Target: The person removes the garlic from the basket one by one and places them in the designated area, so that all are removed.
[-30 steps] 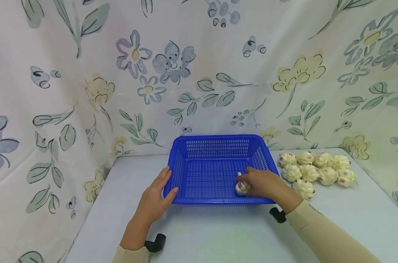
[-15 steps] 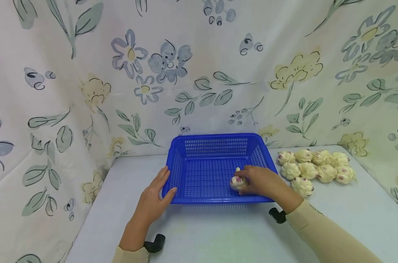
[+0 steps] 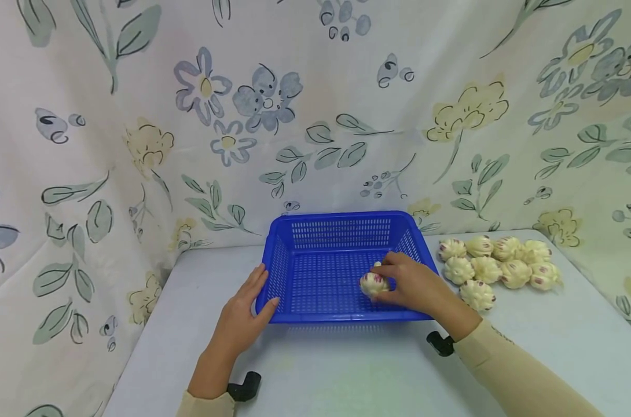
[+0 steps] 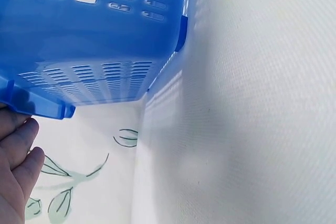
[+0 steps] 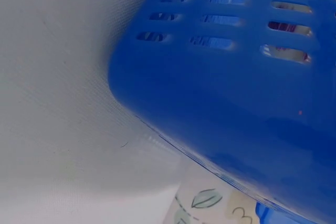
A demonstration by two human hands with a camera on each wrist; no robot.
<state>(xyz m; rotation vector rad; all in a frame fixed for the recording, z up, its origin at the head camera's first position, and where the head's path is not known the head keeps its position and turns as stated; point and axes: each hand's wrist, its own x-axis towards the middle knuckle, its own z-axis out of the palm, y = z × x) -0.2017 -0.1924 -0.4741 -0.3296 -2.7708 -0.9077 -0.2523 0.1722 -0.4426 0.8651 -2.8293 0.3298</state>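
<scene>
A blue plastic basket (image 3: 347,317) with slotted walls stands on the table. My right hand (image 3: 411,284) reaches over its front right side and holds a garlic bulb (image 3: 373,284), white with purple streaks, between thumb and fingers inside the basket. In the right wrist view the basket wall (image 5: 210,93) hides the hand, and a bit of garlic shows through the slots. At the basket's left side, my left hand (image 3: 241,315) touches the rim with fairly straight fingers, the thumb near the front left corner. The left wrist view shows those fingers (image 4: 23,150) against the rim's underside.
Several garlic bulbs (image 3: 486,270) lie grouped on the white table (image 3: 315,376) to the right of the basket. A floral cloth (image 3: 305,104) hangs behind and along the sides. Black devices (image 3: 245,387) are worn at both wrists.
Inside the basket, my right hand has moved slightly left and away from me with the garlic bulb. The left hand stays at the rim. The head view has shifted a little.
</scene>
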